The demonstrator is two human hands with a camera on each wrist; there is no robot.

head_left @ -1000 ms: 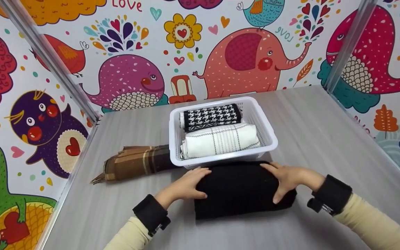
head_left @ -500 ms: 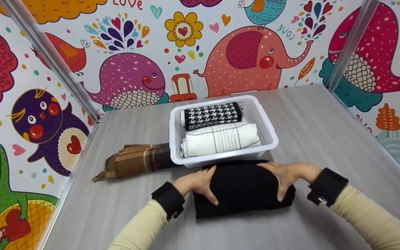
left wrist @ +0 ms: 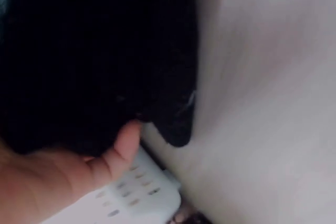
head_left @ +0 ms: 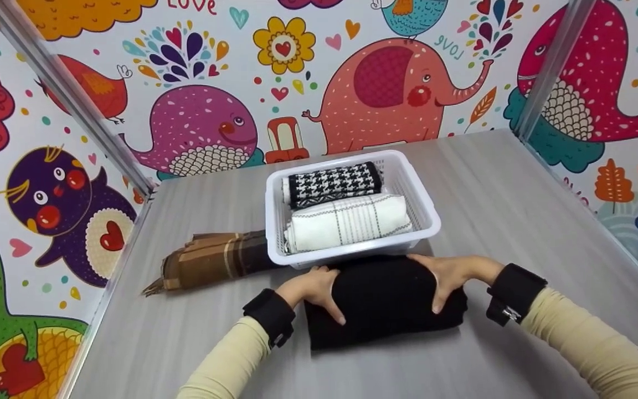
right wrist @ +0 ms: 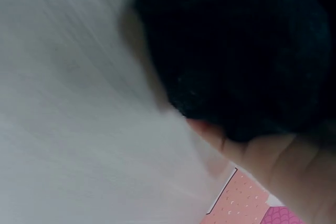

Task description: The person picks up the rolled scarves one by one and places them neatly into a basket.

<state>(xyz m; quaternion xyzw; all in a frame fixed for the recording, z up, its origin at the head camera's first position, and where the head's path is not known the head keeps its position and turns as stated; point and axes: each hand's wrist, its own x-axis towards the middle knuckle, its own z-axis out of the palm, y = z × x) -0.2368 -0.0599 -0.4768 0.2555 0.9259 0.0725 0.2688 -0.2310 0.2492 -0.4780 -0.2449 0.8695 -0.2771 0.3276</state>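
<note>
Bundle of folded black fabric (head_left: 388, 302) | left hand (head_left: 313, 288), right hand (head_left: 449, 274) gripping its ends | rectangular white plastic basket (head_left: 428, 224) beyond

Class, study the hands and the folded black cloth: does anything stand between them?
Nothing visible does: the left hand and right hand both grip the folded black cloth directly. The white plastic basket stands beyond it.

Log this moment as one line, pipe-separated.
left hand: grips black cloth, left end | right hand: grips black cloth, right end | white basket: houndstooth roll, white roll | brown plaid cloth: beside basket
</note>
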